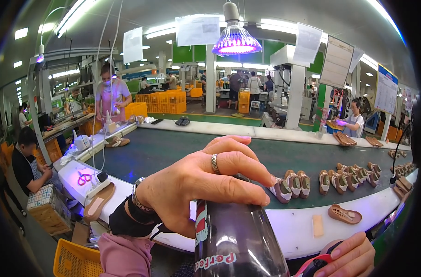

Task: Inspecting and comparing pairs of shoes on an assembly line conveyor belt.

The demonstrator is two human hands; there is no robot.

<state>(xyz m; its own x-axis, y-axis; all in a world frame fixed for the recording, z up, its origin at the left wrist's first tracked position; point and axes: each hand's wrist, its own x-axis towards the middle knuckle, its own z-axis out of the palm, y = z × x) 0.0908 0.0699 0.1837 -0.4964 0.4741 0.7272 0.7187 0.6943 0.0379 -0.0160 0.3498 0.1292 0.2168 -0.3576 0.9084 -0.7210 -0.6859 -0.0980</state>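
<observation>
My left hand (206,177), with a ring and a bracelet, curls over the top of a dark, shiny bottle (238,235). Its thumb and fingers grip the upper end, and stickers show on the side. At the lower right my right hand (351,258) closes around a red and black object (314,267), whose kind I cannot make out because fingers and the frame edge hide much of it. Beyond the bottle, on the white ledge, lie a brown shoe sole (344,214) and a small tan pad (317,225).
Several brown and white shoes (293,184) stand on the green conveyor belt (173,147). Left on the ledge are a larger sole (99,201) and red-handled scissors (84,179). A lamp (237,39) hangs overhead. A yellow crate (74,261) stands lower left. Co-workers are around the line.
</observation>
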